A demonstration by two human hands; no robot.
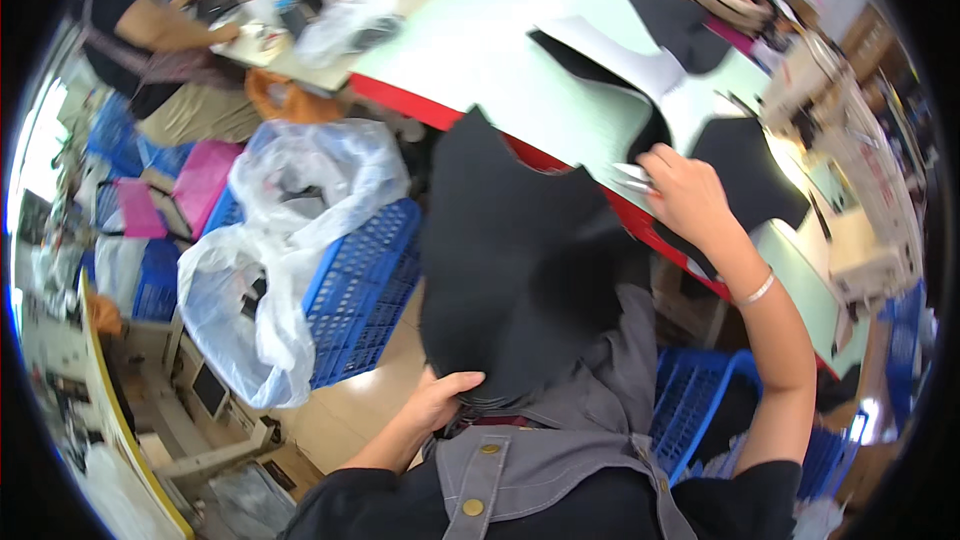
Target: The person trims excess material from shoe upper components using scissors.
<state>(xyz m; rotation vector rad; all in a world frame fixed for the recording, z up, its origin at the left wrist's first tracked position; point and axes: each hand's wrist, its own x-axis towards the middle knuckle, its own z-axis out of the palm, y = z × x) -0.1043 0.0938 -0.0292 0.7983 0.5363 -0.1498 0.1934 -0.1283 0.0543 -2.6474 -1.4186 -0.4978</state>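
Observation:
My left hand (440, 400) pinches the lower left edge of several stacked black cut pieces (510, 280), thumb on top and fingers underneath. The pieces hang over my lap, in front of the grey apron (560, 460), their notched upper edge near the table's red rim. Out to the right, my right hand (690, 195) is closed around small metal snips (632, 178), slightly blurred, with a bit of orange at the handle. Beneath and beyond that hand, a curled black piece with a pale underside (620, 60) lies on the pale green table (470, 30).
More black pieces (750, 175) lie by a sewing machine (850, 160) on the right. To my left stands a blue crate (365, 285) with white plastic bags (250, 310). Another blue crate (700, 405) is at my right side. A person (160, 50) sits at the far left.

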